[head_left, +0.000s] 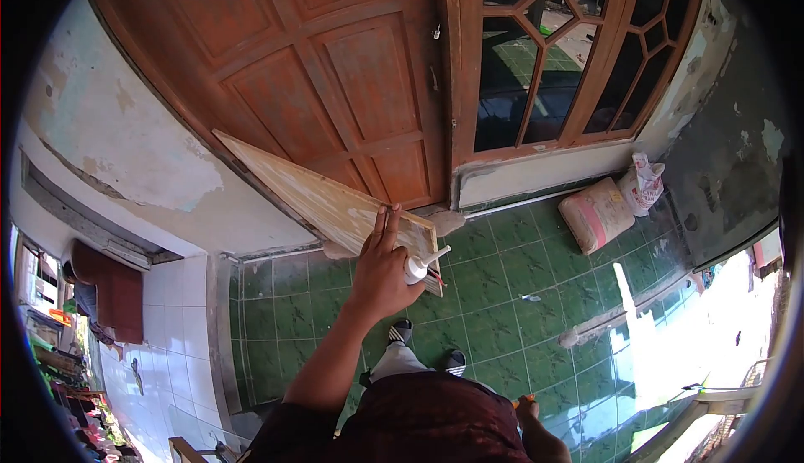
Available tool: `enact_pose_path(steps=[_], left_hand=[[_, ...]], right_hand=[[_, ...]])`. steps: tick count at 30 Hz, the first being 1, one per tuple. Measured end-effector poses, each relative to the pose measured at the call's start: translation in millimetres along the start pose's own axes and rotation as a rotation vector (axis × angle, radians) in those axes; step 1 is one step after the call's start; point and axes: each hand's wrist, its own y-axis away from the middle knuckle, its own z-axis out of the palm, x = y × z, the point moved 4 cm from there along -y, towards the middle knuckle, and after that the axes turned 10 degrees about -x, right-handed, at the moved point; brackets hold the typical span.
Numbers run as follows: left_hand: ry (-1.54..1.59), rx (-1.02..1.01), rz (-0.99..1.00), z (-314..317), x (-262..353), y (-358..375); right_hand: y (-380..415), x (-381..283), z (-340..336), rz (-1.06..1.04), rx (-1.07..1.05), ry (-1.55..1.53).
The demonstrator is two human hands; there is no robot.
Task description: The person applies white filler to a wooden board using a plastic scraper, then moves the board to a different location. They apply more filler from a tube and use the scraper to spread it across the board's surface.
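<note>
My left hand [383, 275] reaches forward with the lower fingers wrapped round a small white bottle [414, 270], whose nozzle points right. Two of its fingers stretch out against the edge of a pale wooden panel [322, 199]. The panel leans at a slant in front of the brown door [335, 86]. Low at my right side, my right hand [528, 410] is closed on a small orange object [517, 403], mostly hidden by the hand.
Green tiles [502, 295] cover the floor, where my sandalled feet [402, 331] stand. A pinkish sack [596, 214] and a white bag [643, 185] rest by the wall under the window. A wooden frame [712, 404] is at lower right. Part of a person [88, 308] shows far left.
</note>
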Motion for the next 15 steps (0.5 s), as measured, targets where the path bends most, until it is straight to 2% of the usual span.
enact_pose_path(steps=[2, 11, 15], left_hand=[[0.014, 0.006, -0.014, 1.5, 2.6, -1.5], [0.034, 0.043, 0.016, 3.4, 4.4, -17.3], [0.021, 0.042, 0.047, 4.2, 2.9, -26.3]], right_hand=[[8.3, -6.9, -5.1, 0.012, -0.002, 0.000], [10.7, -51.2, -41.0, -0.182, 0.143, -0.296], [4.3, -44.0, -35.8, -0.127, 0.147, -0.276]])
